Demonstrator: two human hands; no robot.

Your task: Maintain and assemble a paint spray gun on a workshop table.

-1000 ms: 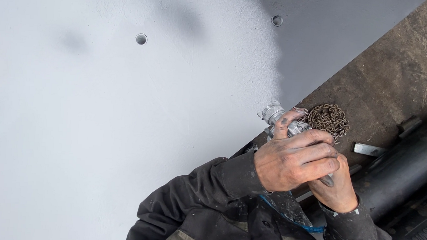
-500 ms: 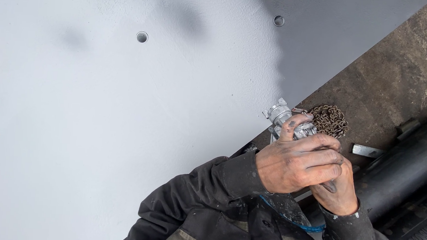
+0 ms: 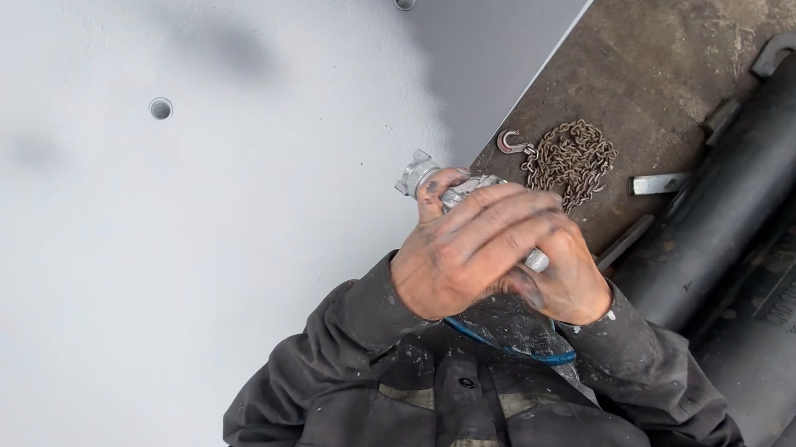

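Both hands are up close to the chest, over the edge where the pale painted panel [image 3: 184, 266] meets the rusty worktop [image 3: 647, 73]. Left hand [image 3: 470, 255] is wrapped over the top, fingers closed around a paint-caked spray gun [image 3: 437, 182]; only its grey nozzle end pokes out past the thumb toward the panel. Right hand [image 3: 565, 284] is tucked underneath and mostly covered by the left, fingers curled onto the same gun body, as far as I can see. So both grips are closed on it, no slack showing. My read on handling: rigid metal, fair weight for its size, not fragile, but the crusted coating and grimy fingers make it slick-ish, so the body is the place to hold, not the nozzle. A blue hose [image 3: 510, 343] loops out below the hands across the jacket [image 3: 460, 411]; I'd expect it to tug and twist the gun a bit. Loose rusty chain [image 3: 572, 160] with a hook lies on the worktop just beyond the hands, not touching them. Dark cylinder [image 3: 750, 181] lies along the right side, well apart. Panel has small round holes [image 3: 160, 108].
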